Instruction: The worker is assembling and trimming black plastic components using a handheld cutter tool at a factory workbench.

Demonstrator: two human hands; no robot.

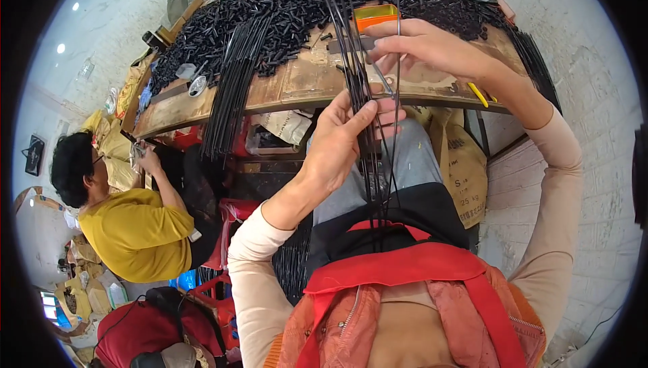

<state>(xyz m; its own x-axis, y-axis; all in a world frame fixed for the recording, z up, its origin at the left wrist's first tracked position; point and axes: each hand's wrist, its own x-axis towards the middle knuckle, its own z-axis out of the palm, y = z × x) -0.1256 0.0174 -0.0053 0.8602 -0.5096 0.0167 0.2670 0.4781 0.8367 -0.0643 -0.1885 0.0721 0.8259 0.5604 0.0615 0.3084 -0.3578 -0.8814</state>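
My left hand [341,140] grips a bundle of thin black rods [351,44] that runs from my lap up across the wooden workbench [297,85]. My right hand [422,47] reaches over the bench edge and pinches a single thin rod [397,4] between thumb and fingers, just right of the bundle. A second sheaf of black rods [233,91] hangs over the bench edge to the left. Heaps of short black tubes [270,17] cover the back of the bench.
An orange box [376,14] sits on the bench behind my right hand. A person in a yellow shirt [131,233] works at the left end of the bench. Sacks [466,165] stand under the bench, and a red bag [145,331] lies at the lower left.
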